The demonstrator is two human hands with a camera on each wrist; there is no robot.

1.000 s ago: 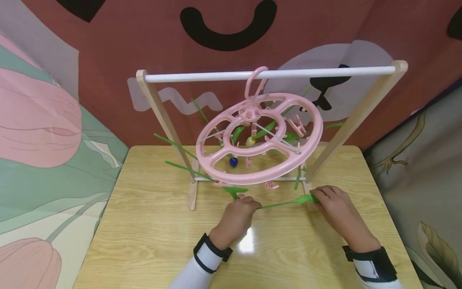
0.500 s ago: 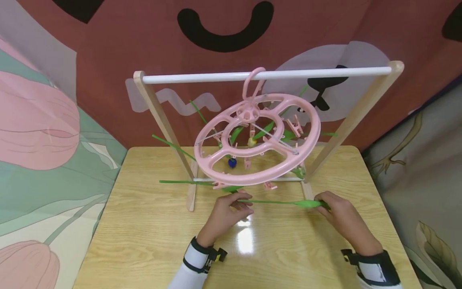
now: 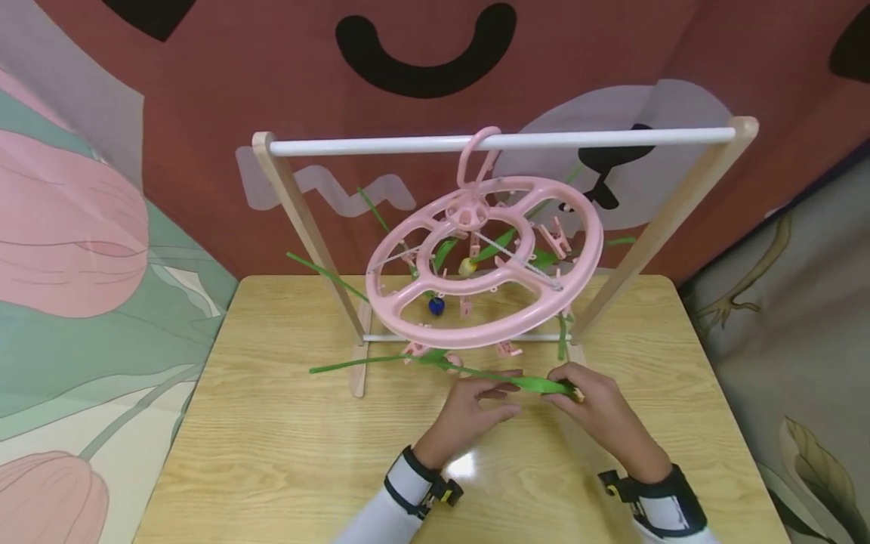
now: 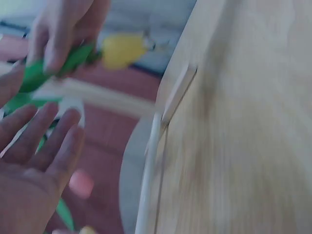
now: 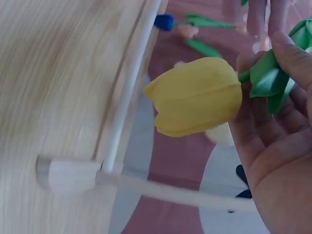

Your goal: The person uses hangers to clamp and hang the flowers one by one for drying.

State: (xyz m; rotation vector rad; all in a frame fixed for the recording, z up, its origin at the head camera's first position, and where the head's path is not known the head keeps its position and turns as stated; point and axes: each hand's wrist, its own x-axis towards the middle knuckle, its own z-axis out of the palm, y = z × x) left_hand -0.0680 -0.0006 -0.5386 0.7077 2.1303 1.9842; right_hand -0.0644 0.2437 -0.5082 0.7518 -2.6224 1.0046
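A yellow artificial tulip (image 5: 197, 97) with green leaves is pinched at its leaves and stem, just behind the bloom, by my right hand (image 3: 608, 412). Its stem points left in the head view, past my left hand (image 3: 469, 412). The left hand's fingers (image 4: 61, 151) are extended and spread beside the stem and leaves, not curled round them; whether they touch is unclear. Above both hands hangs a round pink clip hanger (image 3: 469, 338) with small clips, among them a pink clip (image 3: 507, 348). A pink tulip (image 3: 454, 362) hangs at its front edge, close to my left hand.
The hanger hooks over the white bar (image 3: 353, 146) of a wooden stand (image 3: 669, 219). Other tulips hang from it, including a blue tulip (image 3: 436, 305) and a pale yellow one (image 3: 467, 267). Several green stems jut outward. The stand rests on a wooden table (image 3: 272, 453) before a printed curtain.
The right hand has moved left with the yellow tulip. My left hand has let go of the stem's end and moved right along it. The pink tulip's stem on the left has swung.
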